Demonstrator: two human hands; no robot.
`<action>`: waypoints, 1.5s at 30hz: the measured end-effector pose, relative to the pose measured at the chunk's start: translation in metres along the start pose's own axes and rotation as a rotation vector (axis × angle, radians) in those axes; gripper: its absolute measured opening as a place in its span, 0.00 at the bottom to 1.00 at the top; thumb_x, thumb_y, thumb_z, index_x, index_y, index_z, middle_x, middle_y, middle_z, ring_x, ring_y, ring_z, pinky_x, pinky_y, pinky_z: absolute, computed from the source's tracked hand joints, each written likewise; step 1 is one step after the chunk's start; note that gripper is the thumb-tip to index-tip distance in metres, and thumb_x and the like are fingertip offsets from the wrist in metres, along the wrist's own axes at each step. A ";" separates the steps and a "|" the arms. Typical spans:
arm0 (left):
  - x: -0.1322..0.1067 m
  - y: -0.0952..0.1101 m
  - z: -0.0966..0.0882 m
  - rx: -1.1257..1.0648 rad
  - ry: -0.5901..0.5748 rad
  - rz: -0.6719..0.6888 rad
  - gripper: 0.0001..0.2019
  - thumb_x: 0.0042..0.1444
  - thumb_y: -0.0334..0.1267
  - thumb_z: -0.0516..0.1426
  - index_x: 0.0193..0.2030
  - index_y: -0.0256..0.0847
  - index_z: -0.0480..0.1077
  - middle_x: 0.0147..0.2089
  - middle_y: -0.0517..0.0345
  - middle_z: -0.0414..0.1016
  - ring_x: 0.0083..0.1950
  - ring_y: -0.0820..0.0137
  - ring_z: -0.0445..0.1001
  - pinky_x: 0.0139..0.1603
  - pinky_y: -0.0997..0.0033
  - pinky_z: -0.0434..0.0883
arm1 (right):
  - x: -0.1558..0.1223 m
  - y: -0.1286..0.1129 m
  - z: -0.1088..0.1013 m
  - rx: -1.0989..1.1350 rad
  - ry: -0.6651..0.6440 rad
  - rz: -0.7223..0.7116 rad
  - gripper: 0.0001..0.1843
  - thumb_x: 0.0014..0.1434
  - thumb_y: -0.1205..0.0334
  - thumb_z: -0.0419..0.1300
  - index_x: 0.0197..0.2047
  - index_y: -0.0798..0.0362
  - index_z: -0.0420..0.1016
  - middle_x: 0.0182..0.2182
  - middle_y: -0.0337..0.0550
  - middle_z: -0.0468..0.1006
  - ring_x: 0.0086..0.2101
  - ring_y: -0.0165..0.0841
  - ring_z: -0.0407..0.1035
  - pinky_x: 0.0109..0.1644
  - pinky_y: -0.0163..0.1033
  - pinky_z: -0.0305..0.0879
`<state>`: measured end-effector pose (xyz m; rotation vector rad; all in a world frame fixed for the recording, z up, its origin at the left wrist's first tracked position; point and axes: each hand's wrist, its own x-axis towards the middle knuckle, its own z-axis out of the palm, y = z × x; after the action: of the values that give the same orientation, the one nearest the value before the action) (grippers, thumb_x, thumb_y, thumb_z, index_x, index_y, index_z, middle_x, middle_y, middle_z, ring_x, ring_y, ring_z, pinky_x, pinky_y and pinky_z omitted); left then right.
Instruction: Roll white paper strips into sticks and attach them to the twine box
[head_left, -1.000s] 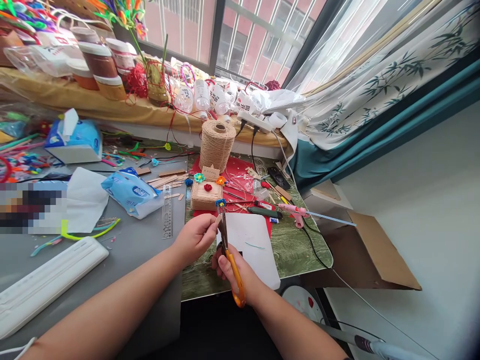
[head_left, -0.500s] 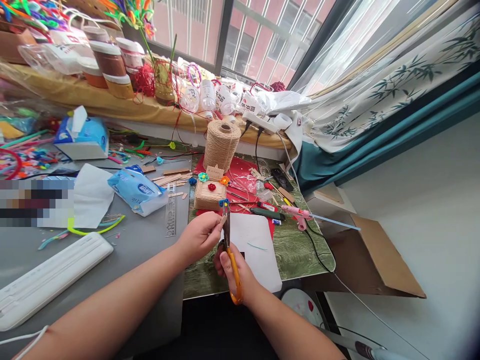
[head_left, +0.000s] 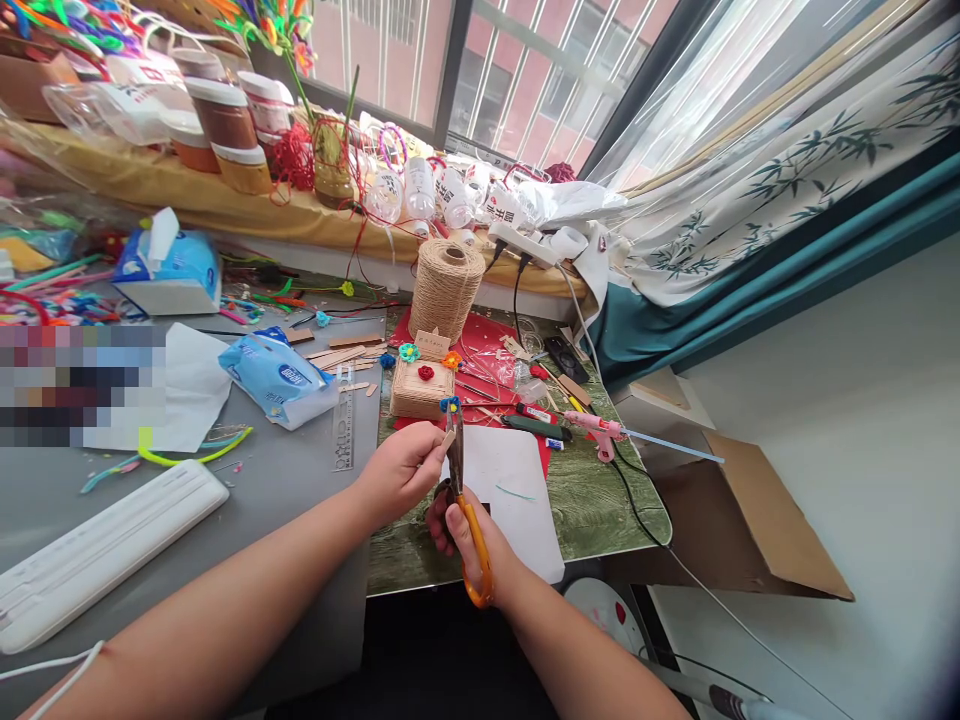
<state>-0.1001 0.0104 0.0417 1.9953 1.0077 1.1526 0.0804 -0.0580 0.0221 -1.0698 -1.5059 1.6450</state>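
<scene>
My left hand (head_left: 399, 471) pinches a small tan piece (head_left: 448, 439) between thumb and fingers, held against the scissor blades. My right hand (head_left: 469, 540) grips orange-handled scissors (head_left: 466, 520), blades pointing up and away from me. Both hands hover over a white sheet of paper (head_left: 510, 490) on the green mat (head_left: 600, 500). Just beyond them sits a small twine-wrapped box (head_left: 420, 388) with a red flower on top, and behind it a large spool of jute twine (head_left: 445, 291).
A pink glue gun (head_left: 596, 428), pens and wooden sticks lie right of the box. Left are a ruler (head_left: 343, 430), a blue tissue pack (head_left: 276, 378), a tissue box (head_left: 169, 268) and a white bar (head_left: 105, 550). Cardboard (head_left: 750, 530) lies on the floor.
Both hands keep their grip and stay almost still; the scissors tilt slightly. The view has shifted a little.
</scene>
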 end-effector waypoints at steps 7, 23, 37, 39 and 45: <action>0.001 0.003 -0.001 0.025 0.011 -0.003 0.13 0.68 0.37 0.48 0.33 0.41 0.67 0.33 0.56 0.70 0.35 0.69 0.68 0.38 0.68 0.67 | 0.002 0.002 0.001 -0.008 0.012 -0.002 0.20 0.70 0.38 0.50 0.44 0.48 0.62 0.31 0.37 0.64 0.29 0.31 0.59 0.32 0.39 0.58; 0.002 0.007 -0.003 0.011 0.005 -0.022 0.16 0.69 0.42 0.48 0.36 0.41 0.73 0.34 0.54 0.74 0.37 0.67 0.73 0.42 0.68 0.72 | 0.003 0.003 0.001 0.018 0.023 0.001 0.21 0.69 0.37 0.52 0.43 0.48 0.61 0.30 0.35 0.62 0.27 0.30 0.57 0.31 0.38 0.58; 0.002 0.007 -0.005 0.000 -0.023 -0.020 0.17 0.70 0.43 0.47 0.35 0.41 0.73 0.33 0.53 0.74 0.36 0.67 0.73 0.41 0.67 0.72 | 0.003 -0.002 -0.002 -0.015 0.015 0.000 0.22 0.69 0.36 0.51 0.44 0.48 0.63 0.31 0.38 0.64 0.29 0.33 0.59 0.32 0.39 0.58; 0.002 0.006 -0.005 0.003 -0.030 -0.019 0.17 0.70 0.43 0.47 0.36 0.41 0.74 0.34 0.53 0.75 0.37 0.67 0.73 0.42 0.67 0.72 | 0.003 0.001 -0.003 -0.013 0.021 0.002 0.22 0.68 0.36 0.52 0.43 0.48 0.63 0.30 0.37 0.63 0.27 0.32 0.57 0.31 0.39 0.56; 0.001 0.005 -0.006 -0.029 -0.054 -0.014 0.16 0.70 0.39 0.47 0.39 0.41 0.75 0.36 0.53 0.76 0.39 0.67 0.74 0.43 0.68 0.71 | 0.005 0.004 -0.007 0.016 0.031 0.043 0.24 0.64 0.34 0.56 0.40 0.48 0.62 0.27 0.34 0.59 0.25 0.30 0.53 0.27 0.37 0.53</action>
<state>-0.1037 0.0097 0.0492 1.9828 0.9703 1.0943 0.0846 -0.0508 0.0172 -1.1212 -1.4571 1.6586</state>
